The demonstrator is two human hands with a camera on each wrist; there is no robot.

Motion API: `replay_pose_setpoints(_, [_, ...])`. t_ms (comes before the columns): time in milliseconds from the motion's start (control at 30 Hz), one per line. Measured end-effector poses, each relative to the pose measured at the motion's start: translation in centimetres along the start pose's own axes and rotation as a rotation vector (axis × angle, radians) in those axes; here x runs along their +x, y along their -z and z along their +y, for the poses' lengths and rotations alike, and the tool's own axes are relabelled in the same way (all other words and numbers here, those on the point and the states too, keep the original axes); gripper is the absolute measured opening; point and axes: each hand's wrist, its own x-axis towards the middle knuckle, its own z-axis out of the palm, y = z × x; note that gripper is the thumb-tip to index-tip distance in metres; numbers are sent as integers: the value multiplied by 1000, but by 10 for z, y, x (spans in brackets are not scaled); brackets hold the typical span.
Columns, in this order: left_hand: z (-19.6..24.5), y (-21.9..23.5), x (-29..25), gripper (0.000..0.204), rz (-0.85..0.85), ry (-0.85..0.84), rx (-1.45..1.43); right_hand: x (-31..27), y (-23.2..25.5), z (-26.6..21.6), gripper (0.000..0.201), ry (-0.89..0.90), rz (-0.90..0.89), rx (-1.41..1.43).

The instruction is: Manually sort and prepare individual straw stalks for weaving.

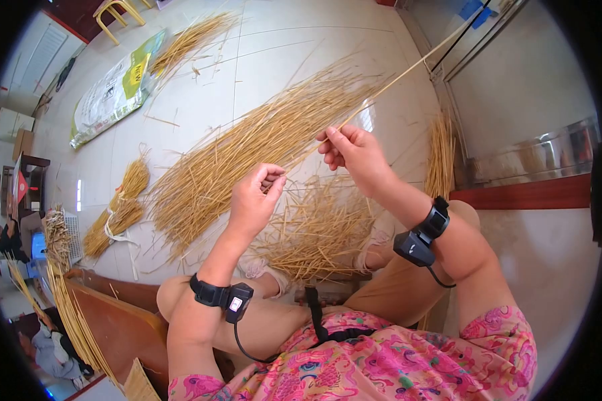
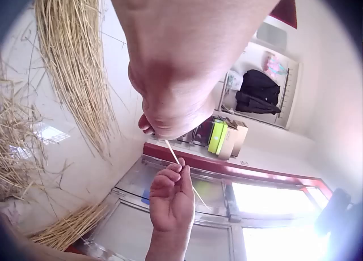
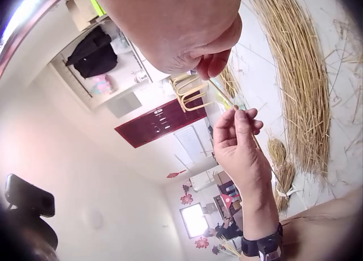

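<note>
A long thin straw [image 1: 408, 72] runs from between the two hands up to the upper right in the head view. My right hand [image 1: 354, 154] pinches it between thumb and fingers. Lower left of that, my left hand [image 1: 255, 194] pinches the straw's lower part with thumb and curled fingers. In the left wrist view the straw [image 2: 172, 151] spans the short space between both hands, the right hand [image 2: 173, 201] gripping it from below. The right wrist view shows the left hand [image 3: 244, 145] holding the straw [image 3: 220, 92] at its fingertips.
A wide pile of straw [image 1: 247, 144] lies on the tiled floor, with shorter pieces [image 1: 314, 230] between the feet. At the left are a tied bundle [image 1: 124, 200] and a printed bag [image 1: 114, 97]. A straw bundle [image 1: 440, 157] stands by the glass door [image 1: 525, 80]; a wooden seat [image 1: 117, 327] is lower left.
</note>
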Motion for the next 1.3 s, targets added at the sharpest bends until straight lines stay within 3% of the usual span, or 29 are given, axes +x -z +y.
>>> replay_pose_setpoints(167, [1, 0, 0, 5, -3, -13, 15, -2, -5, 4, 17, 6, -48, -51])
replay_pose_setpoints(367, [-4, -2, 1, 4, -3, 100, -196, -6, -9, 9, 15, -7, -166, -132])
replay_pose_setpoints(467, [-11, -6, 4, 5, 41, -22, -380, -6, -9, 10, 14, 42, -155, -134])
replay_pose_setpoints(567, [-8, -2, 5, 6, 34, 106, -356, -6, -9, 10, 13, 65, -132, -130])
replay_pose_setpoints(767, [-21, 5, 7, 6, 179, 200, -110, -2, -4, 3, 14, 107, -33, -121])
replay_pose_setpoints(967, [-43, 7, 8, 5, 240, 132, -242, 2, 2, -1, 14, 134, 43, -130])
replay_pose_setpoints(1167, [-47, 24, 13, 7, 297, 265, -84, 3, 7, -4, 14, 155, 48, -122])
replay_pose_setpoints(1200, [-46, 29, 13, 6, 228, 282, -47, 3, 8, -4, 14, 158, 47, -116])
replay_pose_setpoints(1300, [-55, 28, 14, 7, 315, 254, -81, 0, 7, -13, 15, 138, 57, -139])
